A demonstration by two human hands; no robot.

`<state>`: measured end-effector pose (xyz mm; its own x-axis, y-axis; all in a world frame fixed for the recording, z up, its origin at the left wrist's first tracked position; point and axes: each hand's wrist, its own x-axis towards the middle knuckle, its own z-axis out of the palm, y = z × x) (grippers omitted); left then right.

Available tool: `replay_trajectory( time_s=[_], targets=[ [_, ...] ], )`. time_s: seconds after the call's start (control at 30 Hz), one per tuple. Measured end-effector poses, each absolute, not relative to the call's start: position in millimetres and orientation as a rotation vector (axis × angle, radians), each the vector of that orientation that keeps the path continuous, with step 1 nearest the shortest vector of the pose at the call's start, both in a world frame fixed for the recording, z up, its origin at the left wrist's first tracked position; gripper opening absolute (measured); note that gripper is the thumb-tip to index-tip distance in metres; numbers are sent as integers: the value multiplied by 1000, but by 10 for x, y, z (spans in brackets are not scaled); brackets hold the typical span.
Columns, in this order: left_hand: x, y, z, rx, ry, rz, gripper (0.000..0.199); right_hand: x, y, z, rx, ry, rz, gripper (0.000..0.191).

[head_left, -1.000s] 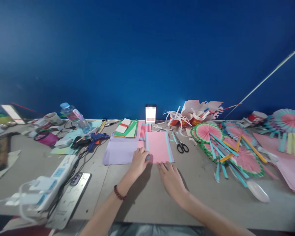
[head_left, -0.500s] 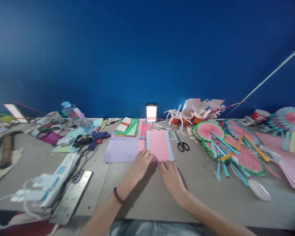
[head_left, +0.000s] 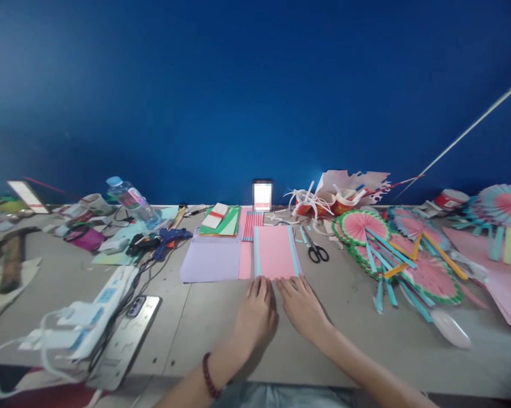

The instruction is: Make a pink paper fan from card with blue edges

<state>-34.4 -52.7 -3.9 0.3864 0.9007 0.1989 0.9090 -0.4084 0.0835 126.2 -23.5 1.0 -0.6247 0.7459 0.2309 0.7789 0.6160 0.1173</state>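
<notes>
A pink sheet with light blue strips down both sides point(head_left: 274, 252) lies on the grey table. At its near edge, toward the left, my left hand point(head_left: 257, 311) rests with its fingertips on the paper and its fingers pressed together. My right hand point(head_left: 304, 306) touches the same edge further right, its fingers spread slightly and lying flat. What my left fingers pinch, if anything, is too small to tell. A lilac sheet point(head_left: 210, 260) lies left of the pink one, with green papers point(head_left: 229, 222) on its far part. Striped pink and blue strips point(head_left: 252, 225) lie behind.
Black scissors point(head_left: 317, 252) lie right of the pink sheet, near paper fans point(head_left: 363, 226) with blue strips. A phone point(head_left: 125, 340), a power strip point(head_left: 106, 311), a glue gun point(head_left: 165, 241) and a bottle point(head_left: 131, 198) stand or lie at the left.
My left hand has moved down and right, from the sheet's left corner to its near edge. My right hand has shifted slightly right along that edge.
</notes>
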Motion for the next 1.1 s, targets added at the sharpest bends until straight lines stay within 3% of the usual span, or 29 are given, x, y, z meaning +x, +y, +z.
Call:
replay_trajectory(
  time_s=[0.17, 0.6, 1.1],
  targets=[
    [-230, -600, -6, -2509, -1896, -339, 60, 1280, -243, 41, -1242, -2710, -256, 47],
    [-156, -608, -5, -2422, -1959, -306, 57, 1441, -226, 82, -1333, -2558, 131, 42],
    [-142, -604, -57, -2387, -1990, -350, 53, 1345, -383, -10, -1586, -2352, -88, 37]
  ],
)
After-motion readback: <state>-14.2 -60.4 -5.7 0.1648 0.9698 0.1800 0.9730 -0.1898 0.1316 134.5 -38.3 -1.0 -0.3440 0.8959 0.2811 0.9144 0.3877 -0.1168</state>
